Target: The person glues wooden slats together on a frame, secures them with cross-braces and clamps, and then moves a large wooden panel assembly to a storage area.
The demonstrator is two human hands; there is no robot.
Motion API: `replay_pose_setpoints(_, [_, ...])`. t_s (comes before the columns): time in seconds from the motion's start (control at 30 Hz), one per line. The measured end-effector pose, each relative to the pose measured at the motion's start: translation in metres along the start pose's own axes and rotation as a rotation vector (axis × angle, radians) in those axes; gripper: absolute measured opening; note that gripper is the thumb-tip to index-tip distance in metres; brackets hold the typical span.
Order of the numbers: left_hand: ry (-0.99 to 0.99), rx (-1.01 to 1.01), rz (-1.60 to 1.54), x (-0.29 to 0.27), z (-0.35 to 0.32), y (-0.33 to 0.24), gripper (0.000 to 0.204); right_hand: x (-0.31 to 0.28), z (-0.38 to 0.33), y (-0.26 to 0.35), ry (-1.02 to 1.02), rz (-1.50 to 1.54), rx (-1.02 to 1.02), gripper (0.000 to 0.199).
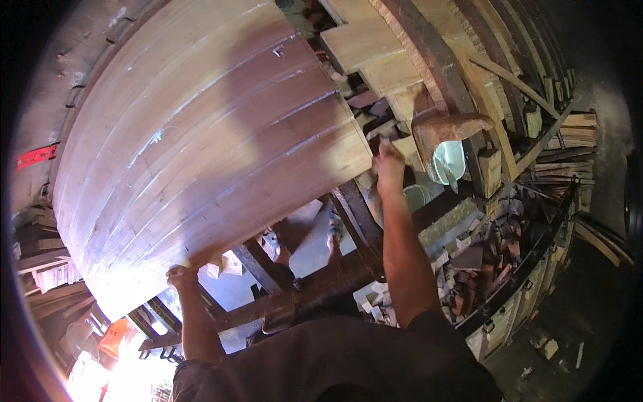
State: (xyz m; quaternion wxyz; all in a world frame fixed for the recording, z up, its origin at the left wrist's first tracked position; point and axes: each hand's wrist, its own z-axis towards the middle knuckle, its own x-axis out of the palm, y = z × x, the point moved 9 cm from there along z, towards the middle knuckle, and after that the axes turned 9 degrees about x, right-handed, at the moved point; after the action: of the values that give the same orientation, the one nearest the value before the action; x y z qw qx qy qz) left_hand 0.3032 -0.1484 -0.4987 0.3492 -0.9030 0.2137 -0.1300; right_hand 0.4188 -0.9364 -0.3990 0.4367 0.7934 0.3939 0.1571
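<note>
A wide wooden panel (201,134) of several joined boards lies in front of me, with whitish streaks along its seams. My left hand (182,276) is closed around its near edge, fingers partly hidden by the wood. At the panel's right corner is my right hand (390,166), raised close to the end edge. Its fingers are blurred, and whether they touch the wood cannot be made out. Under the panel runs a dark metal frame (328,281) with crossbars.
A white container (449,161) sits beside a brown curved piece. Dark ribbed racks (429,53) with pale boards rise at the far right. Wood offcuts (469,261) fill a bin at right. Stacked boards (576,134) lie beyond. Bright light glares at lower left.
</note>
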Motion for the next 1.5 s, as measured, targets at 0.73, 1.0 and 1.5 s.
replay_pose_setpoints(0.73, [0.026, 0.417, 0.67, 0.113, -0.215, 0.073, 0.044, -0.065, -0.248, 0.059, 0.156, -0.966, -0.654, 0.035])
replay_pose_setpoints(1.0, [0.335, 0.684, 1.206, 0.12, -0.318, 0.119, 0.019, -0.073, -0.255, 0.059, 0.035, -0.796, -0.884, 0.029])
replay_pose_setpoints(1.5, [0.734, 0.782, 1.835, 0.143, -0.456, 0.131, 0.051, -0.076, -0.26, 0.049, -0.003, -0.873, -0.926, 0.026])
